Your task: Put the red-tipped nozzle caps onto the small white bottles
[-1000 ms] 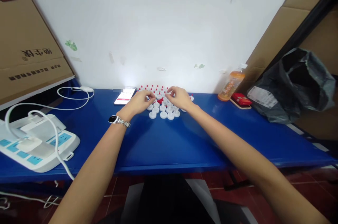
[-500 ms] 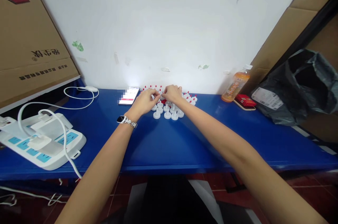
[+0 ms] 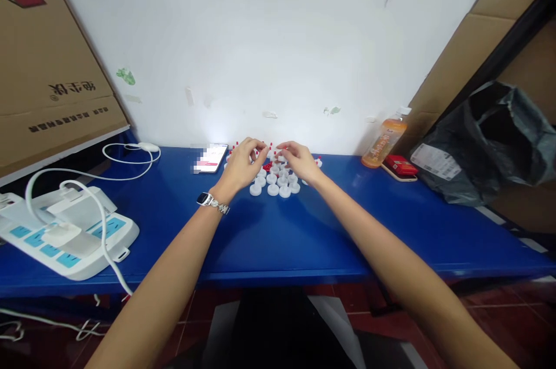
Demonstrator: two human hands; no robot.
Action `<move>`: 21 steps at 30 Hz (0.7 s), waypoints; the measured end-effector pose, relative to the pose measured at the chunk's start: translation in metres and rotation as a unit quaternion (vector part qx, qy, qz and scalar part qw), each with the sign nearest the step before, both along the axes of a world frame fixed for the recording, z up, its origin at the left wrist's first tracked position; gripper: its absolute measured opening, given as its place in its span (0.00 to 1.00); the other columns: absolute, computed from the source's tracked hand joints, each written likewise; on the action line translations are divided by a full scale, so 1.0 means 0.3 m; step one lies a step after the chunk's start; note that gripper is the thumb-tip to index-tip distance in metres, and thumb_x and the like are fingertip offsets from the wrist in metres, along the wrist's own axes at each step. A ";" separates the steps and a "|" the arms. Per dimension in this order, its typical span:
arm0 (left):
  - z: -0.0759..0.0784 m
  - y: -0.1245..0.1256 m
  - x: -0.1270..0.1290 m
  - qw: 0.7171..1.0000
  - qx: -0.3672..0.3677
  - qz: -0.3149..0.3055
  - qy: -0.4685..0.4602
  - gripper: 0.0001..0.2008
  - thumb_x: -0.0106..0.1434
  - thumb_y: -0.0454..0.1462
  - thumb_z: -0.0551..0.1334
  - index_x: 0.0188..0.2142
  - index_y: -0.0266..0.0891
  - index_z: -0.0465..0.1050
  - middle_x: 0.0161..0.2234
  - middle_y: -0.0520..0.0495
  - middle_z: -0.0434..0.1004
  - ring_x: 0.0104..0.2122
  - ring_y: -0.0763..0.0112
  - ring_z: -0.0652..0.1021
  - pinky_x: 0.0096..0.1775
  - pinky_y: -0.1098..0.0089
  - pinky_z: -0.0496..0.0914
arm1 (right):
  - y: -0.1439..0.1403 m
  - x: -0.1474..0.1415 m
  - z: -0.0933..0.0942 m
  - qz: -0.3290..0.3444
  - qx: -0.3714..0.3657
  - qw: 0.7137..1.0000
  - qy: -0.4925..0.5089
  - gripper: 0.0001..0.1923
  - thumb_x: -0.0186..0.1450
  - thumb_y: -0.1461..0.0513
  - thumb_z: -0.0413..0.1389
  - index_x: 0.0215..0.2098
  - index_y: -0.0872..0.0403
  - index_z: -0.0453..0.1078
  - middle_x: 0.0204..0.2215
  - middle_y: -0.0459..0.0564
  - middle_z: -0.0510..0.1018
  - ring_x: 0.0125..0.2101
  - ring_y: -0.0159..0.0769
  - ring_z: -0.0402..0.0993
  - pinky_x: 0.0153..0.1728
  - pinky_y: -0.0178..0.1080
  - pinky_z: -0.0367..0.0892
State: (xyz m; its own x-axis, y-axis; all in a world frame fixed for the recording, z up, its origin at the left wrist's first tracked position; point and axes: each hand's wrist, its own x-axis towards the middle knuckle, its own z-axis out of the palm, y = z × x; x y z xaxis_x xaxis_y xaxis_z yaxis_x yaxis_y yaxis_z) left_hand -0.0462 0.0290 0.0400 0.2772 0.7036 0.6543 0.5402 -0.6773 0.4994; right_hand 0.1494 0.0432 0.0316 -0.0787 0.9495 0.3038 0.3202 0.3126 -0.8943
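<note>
Several white round caps with narrow upright spouts [image 3: 273, 189] stand grouped on the blue table [image 3: 278, 236]; the ones further back carry small red tips. A little heap of loose red tips [image 3: 267, 167] lies among them. My left hand [image 3: 244, 165] hovers over the left side of the group, fingers curved and slightly apart from the thumb, with nothing visible in it. Over the right side is my right hand [image 3: 302, 161], its fingers loosely stretched toward the left hand and apart from the thumb. Both hands hide some of the caps behind them.
A lit phone [image 3: 211, 159] lies left of the caps. At the left are a white power strip [image 3: 125, 236] with cables and a cardboard box [image 3: 65, 56]. To the right stand an orange drink bottle [image 3: 384, 140], a red packet [image 3: 400, 165] on another phone, and a grey plastic bag [image 3: 469, 149].
My hands were pinched close together over the caps; they have parted. The right hand moved right and its fingers loosened, uncovering more caps and the red heap.
</note>
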 end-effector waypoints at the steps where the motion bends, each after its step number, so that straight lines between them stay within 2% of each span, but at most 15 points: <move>1: -0.004 -0.006 0.013 1.000 -0.003 -0.012 0.005 0.12 0.73 0.44 0.55 0.41 0.40 0.74 0.40 0.46 0.77 0.34 0.69 0.74 0.40 0.66 0.69 | -0.026 0.004 -0.002 0.016 -0.013 0.999 0.031 0.12 0.68 0.58 0.50 0.45 0.53 0.70 0.33 0.46 0.77 0.29 0.32 0.73 0.30 0.35 0.65; 6: -0.035 -0.035 0.070 0.994 -0.056 -0.089 0.012 0.14 0.75 0.47 0.51 0.45 0.41 0.67 0.38 0.47 0.76 0.33 0.68 0.75 0.37 0.65 0.69 | -0.119 -0.014 0.007 0.075 -0.046 0.983 0.159 0.11 0.67 0.51 0.52 0.42 0.48 0.65 0.22 0.38 0.65 0.21 0.29 0.62 0.23 0.32 0.55; 8: -0.041 -0.051 0.087 0.989 -0.071 -0.130 0.028 0.13 0.76 0.47 0.47 0.45 0.42 0.63 0.38 0.47 0.76 0.35 0.67 0.76 0.39 0.65 0.69 | -0.136 -0.028 0.010 0.080 -0.059 0.975 0.199 0.15 0.65 0.48 0.55 0.41 0.47 0.60 0.20 0.36 0.63 0.19 0.28 0.59 0.22 0.31 0.54; 10: -0.039 -0.068 0.098 0.985 -0.063 -0.145 0.067 0.14 0.77 0.46 0.45 0.44 0.42 0.61 0.39 0.46 0.76 0.37 0.66 0.77 0.41 0.64 0.69 | -0.145 -0.036 0.009 0.082 -0.072 0.968 0.225 0.18 0.64 0.45 0.56 0.38 0.46 0.56 0.19 0.35 0.62 0.17 0.27 0.57 0.21 0.30 0.53; 12: -0.034 -0.082 0.106 0.986 -0.033 -0.115 0.118 0.14 0.77 0.45 0.44 0.43 0.41 0.61 0.40 0.44 0.75 0.37 0.65 0.76 0.40 0.64 0.68 | -0.151 -0.037 0.008 0.091 -0.087 0.961 0.246 0.19 0.63 0.45 0.57 0.36 0.47 0.55 0.17 0.34 0.60 0.15 0.26 0.54 0.20 0.30 0.52; 15: -0.030 -0.095 0.117 0.978 0.037 -0.050 0.197 0.15 0.77 0.45 0.44 0.45 0.40 0.64 0.46 0.40 0.74 0.37 0.64 0.76 0.37 0.64 0.66 | -0.160 -0.030 0.013 0.113 -0.132 0.947 0.270 0.20 0.63 0.46 0.57 0.34 0.47 0.54 0.14 0.32 0.55 0.13 0.25 0.45 0.18 0.29 0.44; 18: -0.033 -0.103 0.128 0.970 0.076 -0.026 0.230 0.16 0.76 0.44 0.45 0.45 0.39 0.67 0.48 0.39 0.74 0.38 0.63 0.76 0.35 0.65 0.64 | -0.172 -0.029 0.022 0.139 -0.188 0.937 0.259 0.20 0.63 0.45 0.55 0.31 0.48 0.53 0.12 0.32 0.51 0.13 0.24 0.40 0.17 0.30 0.40; 19: -0.035 -0.106 0.133 0.971 0.077 -0.027 0.224 0.16 0.76 0.44 0.46 0.44 0.39 0.68 0.47 0.39 0.75 0.37 0.64 0.76 0.34 0.66 0.64 | -0.177 -0.031 0.023 0.139 -0.186 0.941 0.247 0.20 0.64 0.45 0.54 0.31 0.48 0.53 0.12 0.32 0.50 0.13 0.25 0.40 0.17 0.30 0.40; 21: -0.038 -0.110 0.144 0.980 0.066 -0.035 0.184 0.16 0.76 0.44 0.46 0.41 0.40 0.68 0.41 0.42 0.76 0.34 0.65 0.75 0.33 0.66 0.63 | -0.186 -0.037 0.021 0.106 -0.117 0.965 0.212 0.18 0.66 0.45 0.52 0.31 0.48 0.54 0.15 0.35 0.54 0.14 0.27 0.46 0.18 0.31 0.45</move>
